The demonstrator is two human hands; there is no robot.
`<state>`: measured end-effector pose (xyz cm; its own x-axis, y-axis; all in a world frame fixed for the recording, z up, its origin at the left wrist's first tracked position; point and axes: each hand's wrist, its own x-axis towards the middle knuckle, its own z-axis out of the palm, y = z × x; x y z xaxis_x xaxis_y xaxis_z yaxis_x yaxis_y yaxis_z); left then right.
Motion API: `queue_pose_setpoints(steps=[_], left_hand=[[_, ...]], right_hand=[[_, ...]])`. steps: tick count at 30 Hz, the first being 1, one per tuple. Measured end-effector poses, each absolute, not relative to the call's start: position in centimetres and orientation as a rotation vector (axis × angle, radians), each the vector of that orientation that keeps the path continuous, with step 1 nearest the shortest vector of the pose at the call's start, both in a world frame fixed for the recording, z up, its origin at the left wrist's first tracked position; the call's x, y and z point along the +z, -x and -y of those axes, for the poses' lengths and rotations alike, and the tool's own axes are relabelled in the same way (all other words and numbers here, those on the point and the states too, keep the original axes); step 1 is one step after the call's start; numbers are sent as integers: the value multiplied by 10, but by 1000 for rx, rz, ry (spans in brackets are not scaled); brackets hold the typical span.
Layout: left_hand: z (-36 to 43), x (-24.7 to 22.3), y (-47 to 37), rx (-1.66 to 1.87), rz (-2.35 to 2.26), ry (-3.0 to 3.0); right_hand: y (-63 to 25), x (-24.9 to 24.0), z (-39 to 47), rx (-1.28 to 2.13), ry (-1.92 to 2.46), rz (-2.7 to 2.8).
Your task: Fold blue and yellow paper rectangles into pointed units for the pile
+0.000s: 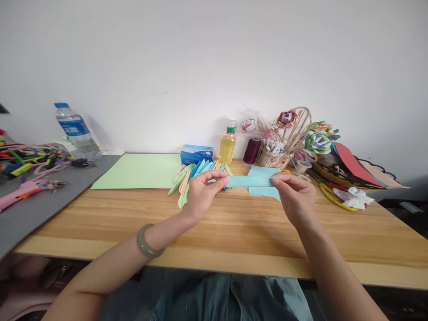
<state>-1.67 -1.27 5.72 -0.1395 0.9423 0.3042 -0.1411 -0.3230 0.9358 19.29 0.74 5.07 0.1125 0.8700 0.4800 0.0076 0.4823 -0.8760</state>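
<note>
Wood-grain tabletop (234,232) meets a white wall (160,80); above it, left hand (205,191) and right hand (297,196), fingers pinched closed, hold opposite ends of a blue paper strip (250,181).

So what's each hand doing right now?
Left hand: closed on one end of a light blue paper strip.
Right hand: closed on the strip's other end, thumb and fingers pinching it.
</note>
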Motion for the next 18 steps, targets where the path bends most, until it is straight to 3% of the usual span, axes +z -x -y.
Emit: queue_pose_setpoints(steps=[9,18], left_hand=[[14,59,19,1486,-1091,-1343],[9,28,12,492,-1476,-1882]], right_hand=[[-199,57,-10,811,1021,1373],[-217,35,-36,889,1493,2004]])
